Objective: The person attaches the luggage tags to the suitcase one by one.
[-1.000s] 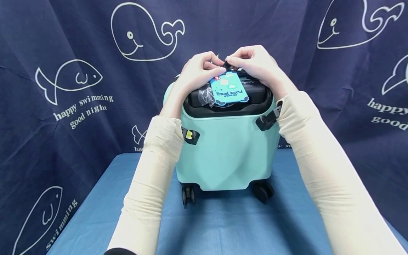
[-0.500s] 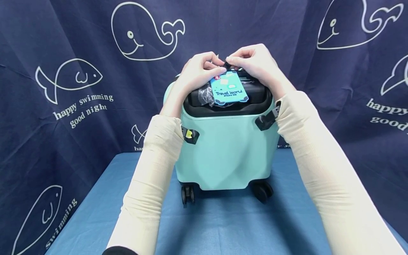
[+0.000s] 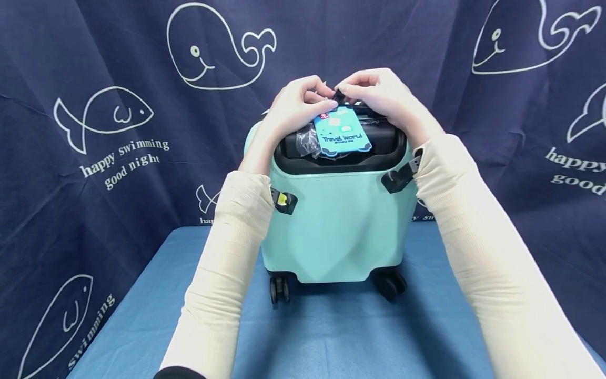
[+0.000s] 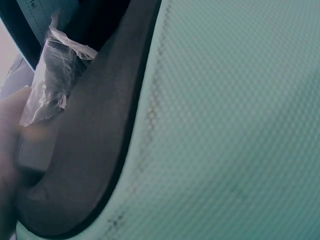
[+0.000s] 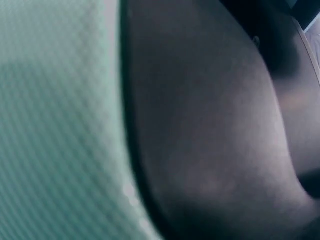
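Note:
A mint-green suitcase (image 3: 336, 226) stands upright on its wheels, its ribbed shell filling much of both wrist views. Over its black top handle area hangs a light blue luggage tag (image 3: 342, 138) printed "Travel World". The tag's black strap (image 3: 339, 97) is pinched at its upper end by my right hand (image 3: 382, 95), thumb against fingers. From the other side my left hand (image 3: 295, 108) pinches the tag's top edge near the strap, thumb in front. Fingertips of both hands nearly meet there. Clear plastic wrap (image 4: 55, 70) covers part of the handle. The strap's far side is hidden behind the fingers.
The suitcase stands on a blue cloth-covered table (image 3: 303, 337). Close behind hangs a navy curtain (image 3: 312, 42) with white whale and fish drawings. Black wheels (image 3: 390, 284) show below the shell. Black wrist camera mounts (image 3: 399, 178) sit close to the suitcase front.

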A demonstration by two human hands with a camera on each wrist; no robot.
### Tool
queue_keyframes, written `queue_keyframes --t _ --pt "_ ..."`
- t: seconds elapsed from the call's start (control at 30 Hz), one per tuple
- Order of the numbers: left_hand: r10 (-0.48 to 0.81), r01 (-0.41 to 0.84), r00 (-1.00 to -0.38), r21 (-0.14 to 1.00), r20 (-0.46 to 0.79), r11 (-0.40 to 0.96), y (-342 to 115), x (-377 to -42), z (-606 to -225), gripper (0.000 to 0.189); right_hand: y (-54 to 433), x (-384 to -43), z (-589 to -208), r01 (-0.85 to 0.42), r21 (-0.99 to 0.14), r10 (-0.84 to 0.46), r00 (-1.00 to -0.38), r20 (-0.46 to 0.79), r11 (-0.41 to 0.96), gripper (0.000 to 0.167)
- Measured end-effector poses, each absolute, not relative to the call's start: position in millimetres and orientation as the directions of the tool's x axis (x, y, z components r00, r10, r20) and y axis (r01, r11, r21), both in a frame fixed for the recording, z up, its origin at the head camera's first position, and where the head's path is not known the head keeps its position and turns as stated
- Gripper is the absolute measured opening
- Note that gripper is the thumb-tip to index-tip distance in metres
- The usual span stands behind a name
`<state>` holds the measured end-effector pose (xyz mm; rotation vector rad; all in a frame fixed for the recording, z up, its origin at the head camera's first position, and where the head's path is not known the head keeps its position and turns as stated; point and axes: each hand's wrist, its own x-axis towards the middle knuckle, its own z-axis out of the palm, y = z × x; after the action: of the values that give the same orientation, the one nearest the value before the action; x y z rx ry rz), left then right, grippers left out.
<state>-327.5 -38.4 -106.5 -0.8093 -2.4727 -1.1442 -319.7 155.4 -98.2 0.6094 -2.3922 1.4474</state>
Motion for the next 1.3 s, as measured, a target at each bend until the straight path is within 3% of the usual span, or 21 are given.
queue_keyframes --t 0.5,0.87,1.1,1.3 --pt "0.374 0.606 -0.795 0.589 0.478 0.535 -37.5 -327.7 -106.0 0.02 154.1 -323.0 -100.5 -0.547 -0.733 -0.141 -0.829 0.541 0.404 0.008" --pt "0.357 0.586 -0.808 0.579 0.468 0.567 -38.0 -326.2 -105.3 0.023 154.0 -319.3 -97.6 -0.421 -0.597 -0.118 -0.87 0.478 0.683 0.024" --pt "0.342 0.583 -0.809 0.58 0.477 0.569 -39.2 -326.5 -105.3 0.025 150.9 -318.3 -97.6 -0.409 -0.665 -0.112 -0.89 0.442 0.626 0.037" --pt "0.319 0.574 -0.806 0.525 0.499 0.628 -38.4 -326.4 -106.1 0.021 150.6 -315.6 -95.3 -0.343 -0.609 -0.115 -0.917 0.381 0.715 0.058"
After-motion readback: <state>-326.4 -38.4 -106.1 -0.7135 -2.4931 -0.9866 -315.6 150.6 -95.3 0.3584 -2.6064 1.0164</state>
